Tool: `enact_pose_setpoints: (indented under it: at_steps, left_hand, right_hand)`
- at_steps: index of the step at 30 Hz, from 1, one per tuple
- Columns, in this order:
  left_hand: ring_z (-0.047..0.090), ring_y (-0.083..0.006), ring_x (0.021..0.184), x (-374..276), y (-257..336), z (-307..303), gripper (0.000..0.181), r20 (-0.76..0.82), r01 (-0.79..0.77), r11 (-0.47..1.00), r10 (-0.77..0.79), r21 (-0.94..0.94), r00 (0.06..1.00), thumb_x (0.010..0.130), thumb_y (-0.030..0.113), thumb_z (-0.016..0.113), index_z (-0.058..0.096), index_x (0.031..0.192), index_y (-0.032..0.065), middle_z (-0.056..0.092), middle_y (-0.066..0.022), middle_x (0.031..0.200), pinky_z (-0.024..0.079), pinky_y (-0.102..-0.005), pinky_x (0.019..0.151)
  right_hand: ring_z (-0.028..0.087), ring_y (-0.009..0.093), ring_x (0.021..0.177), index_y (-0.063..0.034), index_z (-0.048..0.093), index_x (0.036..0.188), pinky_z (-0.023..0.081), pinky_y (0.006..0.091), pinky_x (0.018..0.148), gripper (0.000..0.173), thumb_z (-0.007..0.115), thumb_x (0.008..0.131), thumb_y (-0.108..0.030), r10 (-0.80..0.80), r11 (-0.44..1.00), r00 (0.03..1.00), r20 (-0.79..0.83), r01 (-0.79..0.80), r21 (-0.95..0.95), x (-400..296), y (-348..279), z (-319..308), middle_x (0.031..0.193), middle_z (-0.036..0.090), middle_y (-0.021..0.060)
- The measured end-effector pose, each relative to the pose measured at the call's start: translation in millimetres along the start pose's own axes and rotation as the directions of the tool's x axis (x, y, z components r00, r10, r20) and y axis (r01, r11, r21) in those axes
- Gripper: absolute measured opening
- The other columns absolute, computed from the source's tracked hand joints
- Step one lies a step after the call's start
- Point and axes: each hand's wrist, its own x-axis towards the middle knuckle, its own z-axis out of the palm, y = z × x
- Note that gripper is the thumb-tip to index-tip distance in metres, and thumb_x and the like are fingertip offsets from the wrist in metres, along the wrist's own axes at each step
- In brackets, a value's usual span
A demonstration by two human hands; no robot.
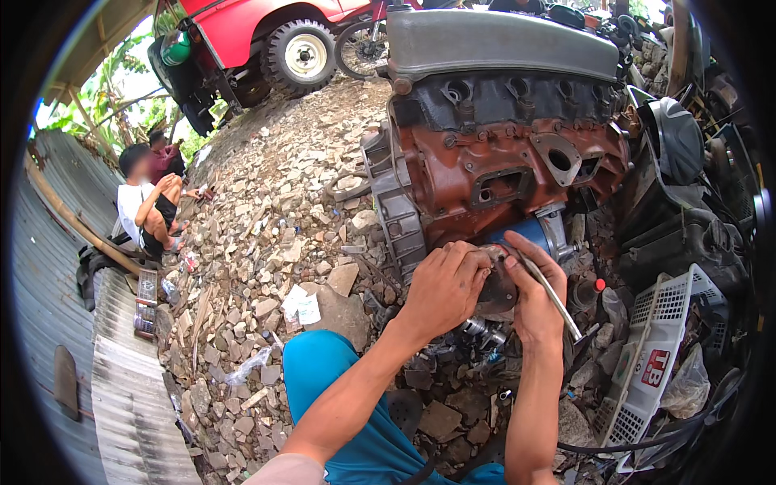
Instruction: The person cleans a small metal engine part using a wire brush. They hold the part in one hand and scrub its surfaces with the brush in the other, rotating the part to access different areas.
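Observation:
A dark metal engine part (498,292) is between my hands, in front of a large red-brown engine block (448,163) with a grey cover (497,45) on top. My left hand (448,282) has its fingers closed on the upper left of this part; its fingertips are partly hidden. My right hand (538,285) holds a long metal tool (553,297), perhaps a wrench, slanting down to the right, with the thumb near the part. Just behind my hands, a blue cylinder (522,237), like an oil filter, sits at the block's lower side.
Broken stones (242,315) cover the ground. A white plastic basket (652,364) and a red-capped bottle (587,291) are at the right. Two people crouch at the left, near a corrugated metal sheet (130,388). A red vehicle (242,30) stands at the back.

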Motion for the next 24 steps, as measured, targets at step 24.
enact_pose_setpoints:
  at_steps: [24]
  left_hand:
    - [0.065, -0.0236, 0.085, 5, 10, -30, 0.028, -0.278, 0.096, 0.995, -0.102, -0.035, 0.955, 0.082, 0.008, 0.079, 0.076, 0.109, 0.0125, 0.068, -0.0046, 0.098, 0.053, -0.0360, 0.071]
  right_hand:
    - [0.066, 0.016, 0.104, 0.0065, 0.062, 0.129, 0.051, 0.0265, 0.095, 0.036, 0.064, 0.093, 0.003, -0.101, 0.988, 0.982, 0.161, 0.118, -0.099, -5, -13, 7, 0.115, 0.070, 0.0132]
